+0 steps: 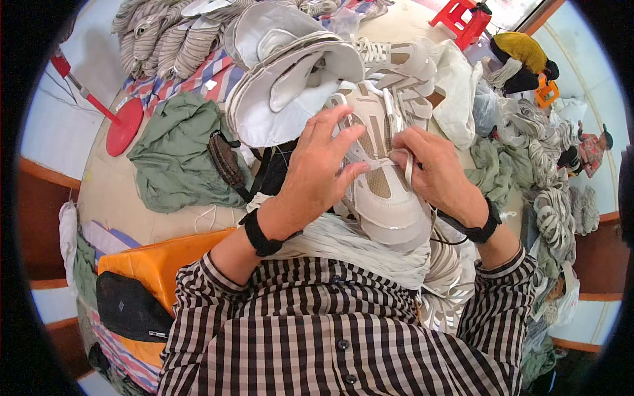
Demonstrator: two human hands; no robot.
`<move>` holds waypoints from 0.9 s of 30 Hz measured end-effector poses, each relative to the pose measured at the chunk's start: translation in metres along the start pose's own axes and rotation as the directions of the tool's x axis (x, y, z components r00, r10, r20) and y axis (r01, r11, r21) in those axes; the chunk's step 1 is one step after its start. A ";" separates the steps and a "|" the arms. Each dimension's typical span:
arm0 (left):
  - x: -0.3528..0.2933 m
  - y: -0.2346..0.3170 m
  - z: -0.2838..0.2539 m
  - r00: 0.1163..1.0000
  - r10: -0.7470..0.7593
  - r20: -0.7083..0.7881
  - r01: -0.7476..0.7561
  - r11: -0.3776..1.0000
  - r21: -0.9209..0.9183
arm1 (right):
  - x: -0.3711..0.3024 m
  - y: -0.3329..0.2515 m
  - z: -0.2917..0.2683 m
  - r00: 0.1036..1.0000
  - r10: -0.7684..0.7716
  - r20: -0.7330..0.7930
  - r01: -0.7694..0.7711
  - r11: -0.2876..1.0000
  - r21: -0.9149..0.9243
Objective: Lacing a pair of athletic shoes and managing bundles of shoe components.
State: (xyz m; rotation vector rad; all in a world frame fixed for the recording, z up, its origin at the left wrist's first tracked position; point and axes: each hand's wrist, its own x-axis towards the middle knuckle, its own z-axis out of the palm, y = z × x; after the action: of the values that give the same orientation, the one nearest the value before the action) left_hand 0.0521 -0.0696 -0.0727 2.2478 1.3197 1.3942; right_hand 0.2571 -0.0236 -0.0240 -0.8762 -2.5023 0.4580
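Observation:
A beige and white shoe upper (pixel 389 214) lies over my lap, its toe pointing toward me. Tan mesh shows at its toe and along its middle. My right hand (pixel 439 171) is closed in a pinch on a pale shoelace (pixel 409 173), which loops below the fingers at the upper's right side. On the left side my left hand (pixel 320 162) has its fingers spread, with the thumb and fingertips close to the lace holes. Bundled white laces (pixel 356 247) lie across my lap, under the toe.
Stacked grey-white shoe parts (pixel 290 99) stand just beyond my left hand, with another laced shoe upper (pixel 393 56) behind. Green cloth (pixel 188 148) and a red round base (pixel 125 125) are at left, beside an orange seat (pixel 158 264). Bundled shoe parts (pixel 555 211) line the right.

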 end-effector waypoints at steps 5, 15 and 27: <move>0.002 0.003 -0.003 0.997 -0.056 0.062 0.064 0.988 -0.138 | -0.009 0.004 0.009 0.993 0.065 -0.095 -0.057 0.994 0.088; 0.020 0.005 -0.008 0.946 -0.083 0.313 0.109 0.992 -0.066 | -0.003 0.008 0.023 0.995 0.082 -0.051 -0.070 0.975 0.209; 0.033 0.006 -0.014 0.866 -0.049 0.497 -0.087 0.965 0.247 | -0.002 0.016 0.029 0.979 0.200 -0.029 -0.137 0.762 0.633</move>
State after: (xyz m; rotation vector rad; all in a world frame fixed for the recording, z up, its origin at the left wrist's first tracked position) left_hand 0.0499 -0.0522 -0.0413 2.5514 1.3476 0.5804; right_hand 0.2517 -0.0172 -0.0563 -0.8122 -1.9624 1.2022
